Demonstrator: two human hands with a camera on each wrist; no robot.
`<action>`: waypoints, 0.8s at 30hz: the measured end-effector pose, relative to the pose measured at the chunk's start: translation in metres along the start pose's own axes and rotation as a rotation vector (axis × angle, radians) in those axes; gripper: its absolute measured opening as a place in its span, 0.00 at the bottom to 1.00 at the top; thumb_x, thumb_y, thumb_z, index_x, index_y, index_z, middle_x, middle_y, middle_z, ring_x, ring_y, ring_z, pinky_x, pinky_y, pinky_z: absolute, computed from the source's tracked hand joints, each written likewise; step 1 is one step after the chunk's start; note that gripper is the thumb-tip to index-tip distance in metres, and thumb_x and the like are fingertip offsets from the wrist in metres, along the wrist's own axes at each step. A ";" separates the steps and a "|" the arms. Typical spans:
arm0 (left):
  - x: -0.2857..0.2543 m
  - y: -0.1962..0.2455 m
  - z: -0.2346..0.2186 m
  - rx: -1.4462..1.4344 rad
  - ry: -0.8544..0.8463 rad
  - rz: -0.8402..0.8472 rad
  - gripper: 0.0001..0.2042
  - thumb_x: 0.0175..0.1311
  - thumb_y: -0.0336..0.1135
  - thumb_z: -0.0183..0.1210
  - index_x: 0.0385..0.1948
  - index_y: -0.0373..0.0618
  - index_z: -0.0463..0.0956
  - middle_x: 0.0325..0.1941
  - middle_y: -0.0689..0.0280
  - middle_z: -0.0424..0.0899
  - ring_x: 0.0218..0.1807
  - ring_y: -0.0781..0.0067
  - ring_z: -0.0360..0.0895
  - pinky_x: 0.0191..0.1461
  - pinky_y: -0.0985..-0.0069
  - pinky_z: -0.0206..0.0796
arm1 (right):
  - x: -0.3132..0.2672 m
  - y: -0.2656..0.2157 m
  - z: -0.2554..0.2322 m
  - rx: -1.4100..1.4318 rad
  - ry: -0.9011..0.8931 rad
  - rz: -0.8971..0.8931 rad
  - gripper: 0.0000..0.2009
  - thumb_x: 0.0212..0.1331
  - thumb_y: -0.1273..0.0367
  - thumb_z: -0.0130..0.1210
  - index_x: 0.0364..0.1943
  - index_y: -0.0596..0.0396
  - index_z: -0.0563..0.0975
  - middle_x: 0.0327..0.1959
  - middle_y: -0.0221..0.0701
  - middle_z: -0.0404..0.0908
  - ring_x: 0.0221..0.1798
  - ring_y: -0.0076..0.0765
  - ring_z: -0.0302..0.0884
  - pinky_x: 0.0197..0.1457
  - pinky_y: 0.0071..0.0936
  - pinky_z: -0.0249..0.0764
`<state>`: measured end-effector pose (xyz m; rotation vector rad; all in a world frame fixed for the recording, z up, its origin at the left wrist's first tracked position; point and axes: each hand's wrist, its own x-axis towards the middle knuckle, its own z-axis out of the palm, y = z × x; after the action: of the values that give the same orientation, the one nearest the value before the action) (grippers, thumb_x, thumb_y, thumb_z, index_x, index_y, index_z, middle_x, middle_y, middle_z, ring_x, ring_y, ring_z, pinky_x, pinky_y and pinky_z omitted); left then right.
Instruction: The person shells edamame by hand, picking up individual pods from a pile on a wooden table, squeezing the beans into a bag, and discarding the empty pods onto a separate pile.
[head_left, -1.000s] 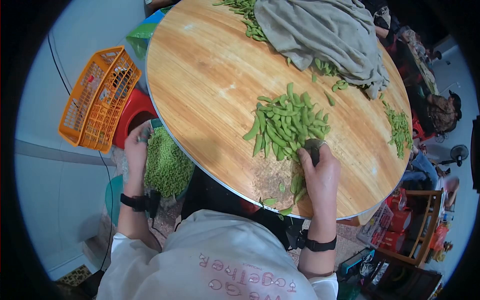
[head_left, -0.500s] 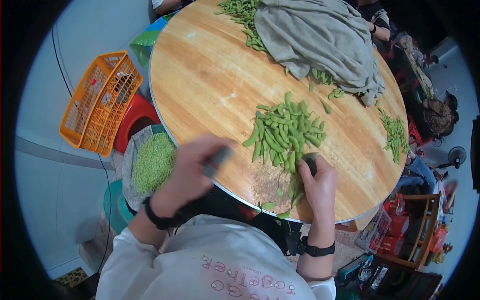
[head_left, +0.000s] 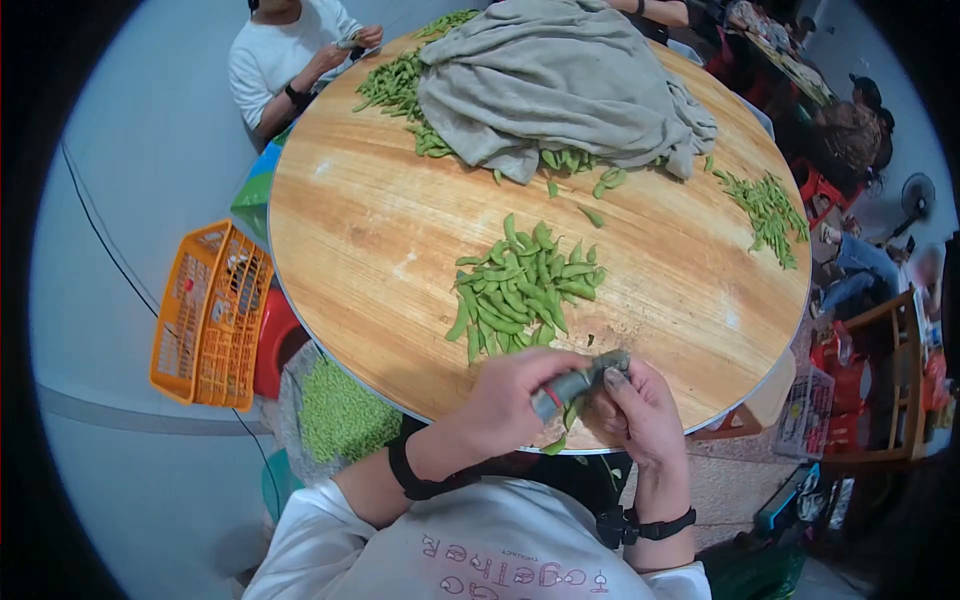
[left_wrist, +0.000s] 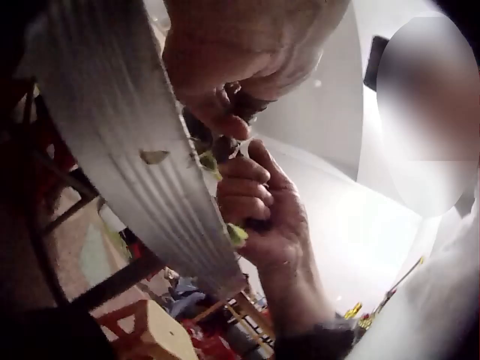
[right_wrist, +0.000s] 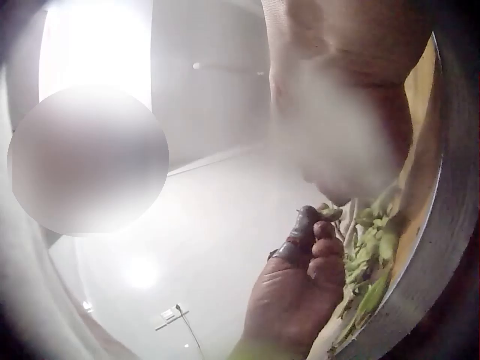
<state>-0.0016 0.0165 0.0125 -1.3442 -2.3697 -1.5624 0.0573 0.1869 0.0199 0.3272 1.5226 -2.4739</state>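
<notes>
An orange basket [head_left: 208, 315] sits on the floor off the left side of the round wooden table [head_left: 370, 240], and just below the table's near-left rim lies a heap of shelled green beans [head_left: 340, 410]. At the table's near edge both hands meet over one bean pod [head_left: 572, 405]: the left hand [head_left: 515, 395] has its fingers curled round a small grey-handled tool [head_left: 575, 380] — its tip is hidden between the fingers — and the right hand [head_left: 640, 410] pinches the pod against it, fingers bent. Just beyond the hands, toward the table's middle, lies a loose pile of green pods [head_left: 520, 290]. A grey cloth [head_left: 555, 80] covers more pods at the table's far side, and a smaller strip of pods [head_left: 765, 210] lies near the right rim. Another person in a white shirt [head_left: 275, 60] sits at the far-left rim.
</notes>
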 end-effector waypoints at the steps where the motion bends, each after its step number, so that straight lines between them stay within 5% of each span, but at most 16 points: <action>1: -0.002 -0.003 -0.001 -0.347 0.007 -0.315 0.14 0.52 0.26 0.58 0.43 0.39 0.74 0.32 0.65 0.78 0.30 0.72 0.75 0.34 0.75 0.69 | -0.001 0.002 0.001 0.004 0.018 -0.028 0.07 0.62 0.69 0.49 0.38 0.57 0.72 0.18 0.20 0.66 0.16 0.12 0.56 0.18 0.12 0.51; 2: -0.003 -0.005 -0.002 -0.690 0.020 -0.637 0.11 0.54 0.27 0.58 0.41 0.40 0.74 0.31 0.67 0.78 0.29 0.77 0.74 0.32 0.76 0.68 | 0.000 0.004 0.002 0.008 0.036 -0.053 0.07 0.63 0.68 0.48 0.39 0.57 0.71 0.18 0.20 0.65 0.16 0.12 0.56 0.18 0.12 0.50; 5: -0.004 -0.004 0.004 -0.983 0.219 -0.605 0.09 0.55 0.27 0.59 0.38 0.41 0.74 0.33 0.70 0.77 0.32 0.84 0.72 0.34 0.80 0.66 | -0.004 0.004 0.011 0.051 -0.018 0.018 0.07 0.63 0.68 0.47 0.40 0.57 0.70 0.18 0.20 0.65 0.16 0.13 0.55 0.17 0.13 0.50; 8: -0.014 -0.018 0.013 -1.035 0.255 -0.474 0.08 0.54 0.27 0.60 0.35 0.41 0.74 0.33 0.69 0.76 0.33 0.82 0.72 0.36 0.83 0.64 | -0.003 0.012 0.019 -0.175 -0.069 -0.070 0.06 0.63 0.69 0.45 0.38 0.57 0.70 0.17 0.20 0.64 0.16 0.13 0.54 0.17 0.13 0.49; 11: -0.011 -0.013 0.015 -1.199 0.266 -0.547 0.07 0.53 0.27 0.60 0.33 0.41 0.73 0.34 0.69 0.76 0.35 0.82 0.72 0.39 0.84 0.63 | -0.001 0.013 0.014 0.026 -0.097 0.066 0.04 0.63 0.70 0.45 0.35 0.56 0.70 0.17 0.20 0.64 0.16 0.12 0.53 0.18 0.13 0.49; 15: -0.009 -0.008 0.008 -1.230 0.198 -0.542 0.06 0.55 0.19 0.53 0.33 0.39 0.71 0.35 0.69 0.76 0.34 0.83 0.73 0.38 0.84 0.66 | -0.004 0.004 0.017 0.011 -0.079 0.095 0.06 0.64 0.69 0.44 0.32 0.56 0.69 0.17 0.20 0.64 0.17 0.13 0.53 0.19 0.13 0.49; 24: -0.014 -0.009 0.005 -0.881 0.325 -0.562 0.06 0.56 0.28 0.59 0.33 0.40 0.73 0.34 0.68 0.77 0.33 0.82 0.73 0.36 0.83 0.64 | -0.001 0.010 0.016 0.071 -0.207 0.123 0.09 0.66 0.68 0.40 0.30 0.57 0.69 0.16 0.20 0.62 0.17 0.13 0.53 0.19 0.13 0.49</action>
<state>0.0037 0.0099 -0.0030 -0.3155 -1.9836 -2.9082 0.0604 0.1682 0.0183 0.1649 1.2957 -2.3859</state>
